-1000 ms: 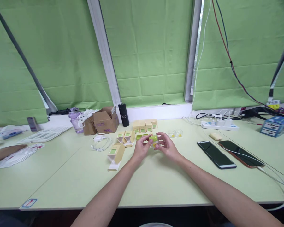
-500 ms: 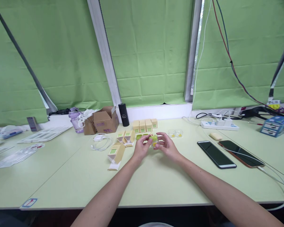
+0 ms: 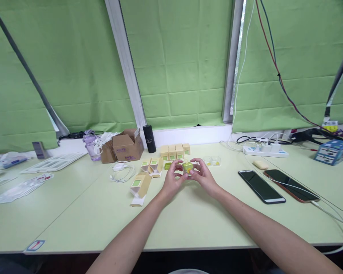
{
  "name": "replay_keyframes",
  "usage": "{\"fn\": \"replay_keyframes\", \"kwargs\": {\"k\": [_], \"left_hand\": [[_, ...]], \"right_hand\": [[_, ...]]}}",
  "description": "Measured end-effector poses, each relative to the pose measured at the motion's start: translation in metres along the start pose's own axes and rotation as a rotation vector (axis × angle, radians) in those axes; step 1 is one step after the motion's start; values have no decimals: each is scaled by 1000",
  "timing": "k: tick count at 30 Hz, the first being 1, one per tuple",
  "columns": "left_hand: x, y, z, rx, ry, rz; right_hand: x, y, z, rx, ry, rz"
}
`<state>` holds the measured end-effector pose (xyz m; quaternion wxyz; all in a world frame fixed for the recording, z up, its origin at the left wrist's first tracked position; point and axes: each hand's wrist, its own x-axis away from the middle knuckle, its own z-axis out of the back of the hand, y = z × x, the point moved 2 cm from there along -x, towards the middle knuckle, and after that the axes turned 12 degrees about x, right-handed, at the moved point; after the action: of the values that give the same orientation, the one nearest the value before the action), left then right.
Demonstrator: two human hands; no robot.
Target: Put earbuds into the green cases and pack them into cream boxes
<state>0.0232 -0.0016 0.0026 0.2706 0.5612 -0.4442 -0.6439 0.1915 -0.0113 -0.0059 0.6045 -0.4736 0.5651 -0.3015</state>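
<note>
Between my two hands, a little above the table, is a small green earbud-style case (image 3: 188, 166) with a clear cover and a yellow spot on its front. My left hand (image 3: 173, 177) grips its left side with thumb and fingers. On the right side, my right hand (image 3: 202, 176) pinches it, the thumb near the yellow spot. Just behind my left hand lies another small green case (image 3: 167, 166), partly hidden. Clear plastic covers with yellow spots (image 3: 215, 161) rest beyond my right hand.
Opened small cartons (image 3: 141, 182) lie left of my hands, with several closed ones (image 3: 172, 152) behind. A cardboard box (image 3: 128, 146) and a black cylinder (image 3: 149, 139) stand farther back. Phones (image 3: 261, 186), a cable and a power strip (image 3: 265, 151) are on the right.
The green case has turned so that its front with the yellow spot faces me more. My fingers have shifted to its two sides; both hands stay in about the same place.
</note>
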Motion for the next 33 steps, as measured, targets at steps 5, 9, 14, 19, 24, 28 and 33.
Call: {"fn": "replay_keyframes", "kwargs": {"k": [5,9,14,19,24,28,33], "left_hand": [[1,5,-4,-65,3,-20],[0,9,-6,-93,21,-27],[1,10,-5,-113,63,-46],[1,8,-5,-45,69,-62],[3,12,-9,-3,31,-105],[3,9,-8,4,30,-113],[2,7,-7,-7,28,-117]], "right_hand": [[-2,0,2,19,8,9],[-3,-1,3,-5,18,9],[-3,-2,2,-132,8,-27],[-5,5,6,-311,-16,-95],[-8,15,12,-394,-6,-151],[-8,17,13,-410,-29,-188],[-8,16,12,-410,-36,-189]]}}
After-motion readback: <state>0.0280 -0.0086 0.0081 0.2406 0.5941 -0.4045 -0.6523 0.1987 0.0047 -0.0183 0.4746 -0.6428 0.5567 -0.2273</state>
